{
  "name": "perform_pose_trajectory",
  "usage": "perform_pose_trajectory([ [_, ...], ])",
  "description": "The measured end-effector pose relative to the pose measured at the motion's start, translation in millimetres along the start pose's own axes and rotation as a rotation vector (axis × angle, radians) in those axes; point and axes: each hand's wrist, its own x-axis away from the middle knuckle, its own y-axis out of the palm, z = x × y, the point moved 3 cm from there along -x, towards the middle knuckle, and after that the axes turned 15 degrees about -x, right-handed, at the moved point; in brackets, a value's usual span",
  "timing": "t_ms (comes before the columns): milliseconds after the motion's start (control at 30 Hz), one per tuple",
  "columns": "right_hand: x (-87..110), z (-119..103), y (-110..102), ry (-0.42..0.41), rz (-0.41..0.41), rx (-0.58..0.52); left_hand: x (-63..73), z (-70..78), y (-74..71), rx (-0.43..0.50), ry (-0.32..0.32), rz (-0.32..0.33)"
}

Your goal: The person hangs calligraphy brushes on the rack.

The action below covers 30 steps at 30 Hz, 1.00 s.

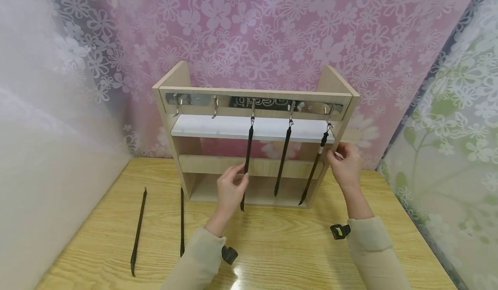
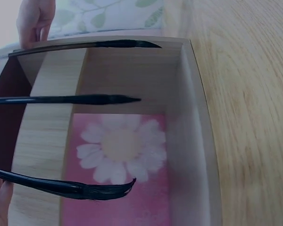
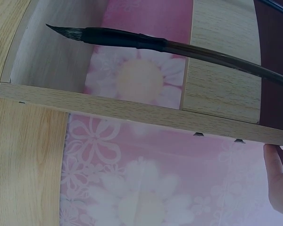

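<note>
Pale lettering [image 1: 269,102], too unclear to read, shows on the metal strip [image 1: 200,100]; one slender black brush [image 1: 249,148], dark tuft [image 2: 106,191] curling at its tip, hangs from the middle hook [image 1: 253,107] of the rack [image 1: 208,164], pinched by your left hand [image 1: 230,190], while your right hand [image 1: 347,167] grips the side panel [image 3: 122,109].

Setting: my screened tabletop work corner; home or studio, I cannot tell. Pink flower-print backdrop [image 1: 233,30]; pale sheet [image 1: 58,108] at my left; leaf-print sheet [image 1: 459,151] at my right; wood-grain table [image 1: 280,246]; wooden rack [image 1: 210,164] hung with brushes [image 1: 284,156].
</note>
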Motion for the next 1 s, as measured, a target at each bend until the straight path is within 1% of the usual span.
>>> perform_pose_trajectory([
  [200,-0.1,1,0,-0.004,0.016,-0.001,-1.3,-13.4,8.5,0.035,-0.030,0.018],
  [333,1.3,1,-1,0.010,0.010,-0.013,-1.1,-19.2,13.1,0.064,-0.057,0.024],
  [467,2.8,0,-1,0.023,-0.007,-0.022,-0.2,-21.6,15.8,0.089,-0.070,0.024],
  [767,2.4,1,0,0.030,-0.013,-0.006,1.3,-26.7,19.0,0.108,-0.060,0.044],
  [900,1.8,0,0,0.024,-0.010,-0.011,0.3,-25.7,19.2,0.108,-0.058,0.045],
  [1000,1.5,-1,1,0.016,-0.008,-0.009,-0.7,-23.5,18.7,0.105,-0.054,0.034],
])
